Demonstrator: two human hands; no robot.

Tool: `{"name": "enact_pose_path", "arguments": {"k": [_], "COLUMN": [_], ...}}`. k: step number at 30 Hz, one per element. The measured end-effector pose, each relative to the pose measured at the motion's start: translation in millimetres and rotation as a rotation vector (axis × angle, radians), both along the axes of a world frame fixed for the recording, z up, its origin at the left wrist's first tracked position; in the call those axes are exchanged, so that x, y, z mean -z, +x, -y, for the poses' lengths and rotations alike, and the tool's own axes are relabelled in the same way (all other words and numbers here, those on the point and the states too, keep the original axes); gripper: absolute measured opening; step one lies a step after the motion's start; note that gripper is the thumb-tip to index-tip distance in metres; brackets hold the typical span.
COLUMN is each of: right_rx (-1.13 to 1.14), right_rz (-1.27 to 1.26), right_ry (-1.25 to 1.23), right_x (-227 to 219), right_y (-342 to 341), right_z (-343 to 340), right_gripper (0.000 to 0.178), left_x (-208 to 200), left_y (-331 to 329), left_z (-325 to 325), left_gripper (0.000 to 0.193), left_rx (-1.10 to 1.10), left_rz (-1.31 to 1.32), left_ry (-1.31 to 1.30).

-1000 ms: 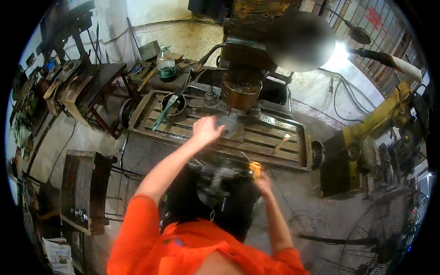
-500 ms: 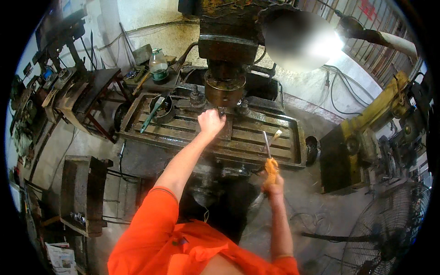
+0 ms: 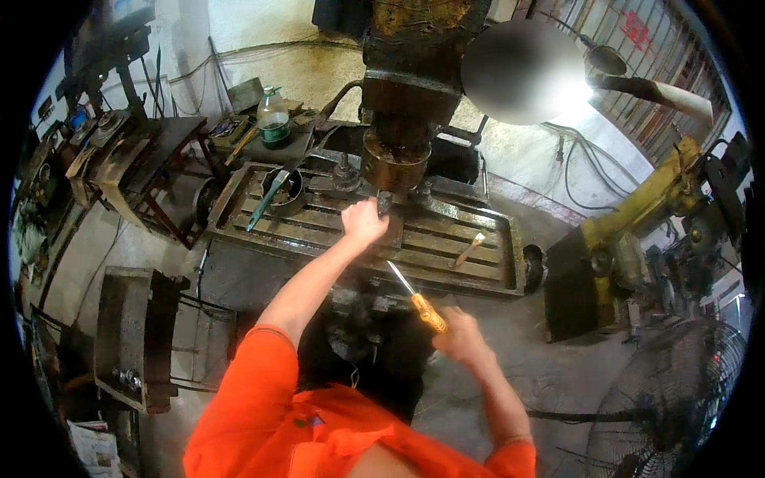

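My left hand [image 3: 364,222] is closed just under the round spindle head [image 3: 396,162] of a milling machine. Its fingers are wrapped at a small dark part [image 3: 384,204] below the spindle; what exactly they grip is hidden. In front of the slotted machine table [image 3: 430,259], my right hand [image 3: 464,338] is closed round the rear of a yellow-handled tool [image 3: 429,312]. The tool's thin metal shaft slants up and left toward my left hand, its tip apart from it. Whether this is a screwdriver or an air blow gun cannot be told.
A small brush [image 3: 470,248] lies on the table's right part. At its left stands a round pan [image 3: 288,201] with a green-handled tool [image 3: 267,204] across it. A plastic bottle [image 3: 273,119] is behind. A lamp glares above; a fan [image 3: 677,406] stands at lower right.
My right hand has swung left with the yellow-handled tool, whose shaft now leans left instead of standing nearly upright. My left hand stays under the spindle. The whole view has shifted slightly.
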State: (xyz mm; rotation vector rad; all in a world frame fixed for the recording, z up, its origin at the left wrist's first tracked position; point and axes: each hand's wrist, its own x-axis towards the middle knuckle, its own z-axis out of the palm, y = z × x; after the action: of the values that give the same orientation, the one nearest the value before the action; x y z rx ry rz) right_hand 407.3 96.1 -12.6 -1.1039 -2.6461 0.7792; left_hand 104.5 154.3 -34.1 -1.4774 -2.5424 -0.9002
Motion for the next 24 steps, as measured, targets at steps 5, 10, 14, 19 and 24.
{"name": "enact_pose_path", "arguments": {"k": [5, 10, 14, 19, 24], "right_rx": [-0.064, -0.302, -0.593, -0.702, -0.634], "right_rz": [0.128, 0.179, 0.240, 0.143, 0.333], "right_ry": [0.044, 0.034, 0.009, -0.051, -0.114], "right_x": [-44.4, -53.4, -35.9, 7.6, -23.4], "right_y": [-32.5, -108.3, -191.2, -260.9, -246.5], "right_z": [-8.7, 29.8, 88.1, 143.5, 129.0], "right_gripper": [0.030, 0.025, 0.028, 0.024, 0.033], "left_x": [-5.3, -18.0, 14.9, 44.8, 36.2], "left_y": [-35.1, -87.9, -130.2, -152.1, -152.1], "left_z": [52.9, 211.5, 332.2, 405.9, 421.8], "left_gripper": [0.034, 0.036, 0.037, 0.042, 0.028], "left_rx": [0.175, 0.188, 0.081, -0.014, -0.058], "left_rz": [-0.181, -0.292, -0.252, -0.307, -0.323], "left_ry": [0.135, 0.052, -0.148, -0.274, -0.281]}}
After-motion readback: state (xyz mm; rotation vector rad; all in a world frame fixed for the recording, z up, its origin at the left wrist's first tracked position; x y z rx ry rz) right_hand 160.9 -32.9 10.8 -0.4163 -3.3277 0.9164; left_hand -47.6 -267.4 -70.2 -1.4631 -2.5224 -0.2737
